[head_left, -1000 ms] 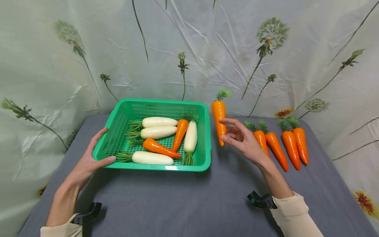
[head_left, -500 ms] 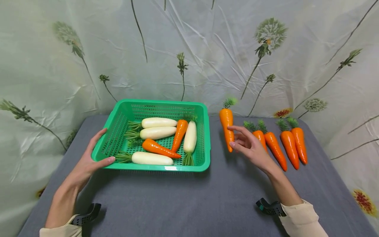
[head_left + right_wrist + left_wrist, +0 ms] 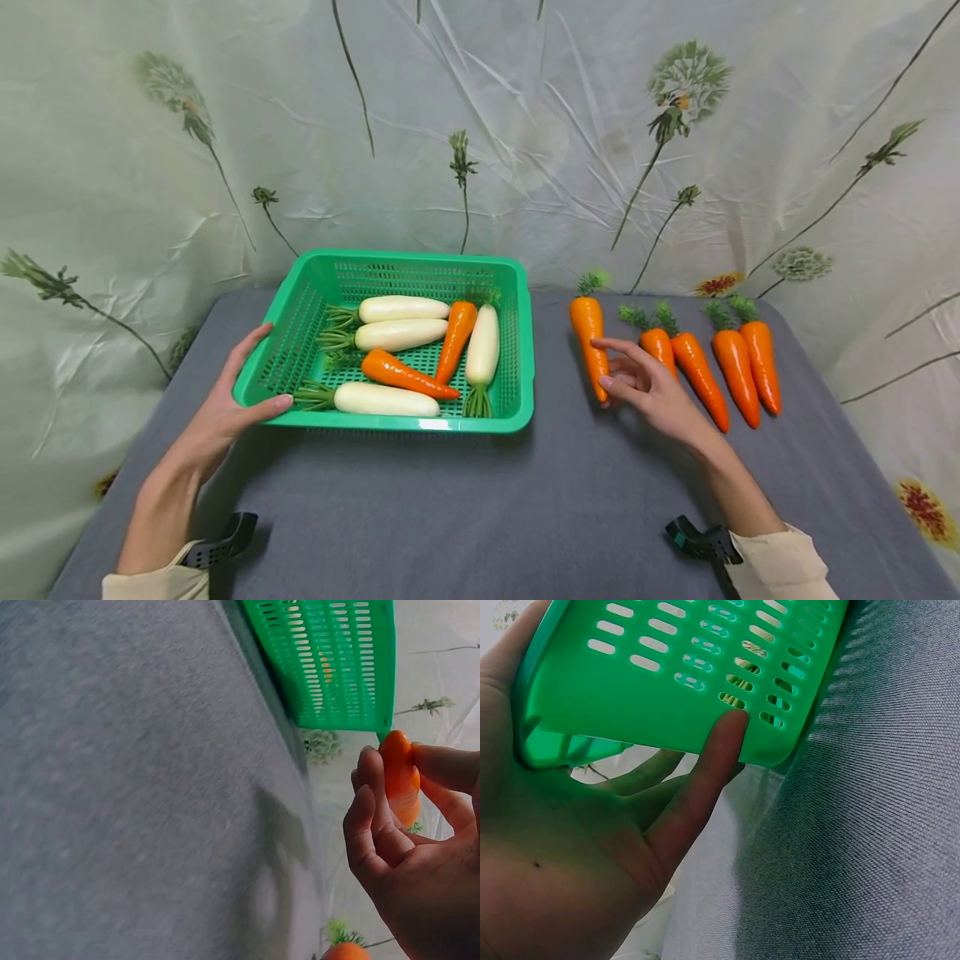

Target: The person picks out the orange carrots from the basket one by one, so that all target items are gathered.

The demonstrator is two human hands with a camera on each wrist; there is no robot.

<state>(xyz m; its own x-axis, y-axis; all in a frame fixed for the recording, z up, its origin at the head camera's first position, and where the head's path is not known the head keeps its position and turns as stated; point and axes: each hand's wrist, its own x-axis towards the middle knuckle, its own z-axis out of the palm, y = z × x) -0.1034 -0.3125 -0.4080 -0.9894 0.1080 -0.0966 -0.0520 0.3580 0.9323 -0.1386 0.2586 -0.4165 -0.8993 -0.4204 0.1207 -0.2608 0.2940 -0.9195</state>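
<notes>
My right hand (image 3: 656,396) pinches an orange carrot (image 3: 587,329) near its pointed lower end, between thumb and fingers. Its green leafy top points away from me. In the right wrist view this carrot (image 3: 397,754) is seen end-on, apart from the grey cloth, which bears a shadow. At the left, my left hand (image 3: 213,421) grips the corner of a green plastic basket (image 3: 521,408), thumb over the rim and fingers along the outer wall. Inside lie several white radishes (image 3: 401,335) and two carrots (image 3: 456,342). The left wrist view shows a fingertip (image 3: 731,724) against the slotted wall.
Several more carrots (image 3: 735,371) lie side by side on the grey cloth (image 3: 450,517), right of my right hand. A pale curtain (image 3: 540,125) with a dandelion print hangs behind the table's far edge. Each wrist wears a black band (image 3: 701,542).
My right hand has carried the pinched carrot to the right and toward me, away from the basket and nearer the row of carrots. The left hand and basket stay in place.
</notes>
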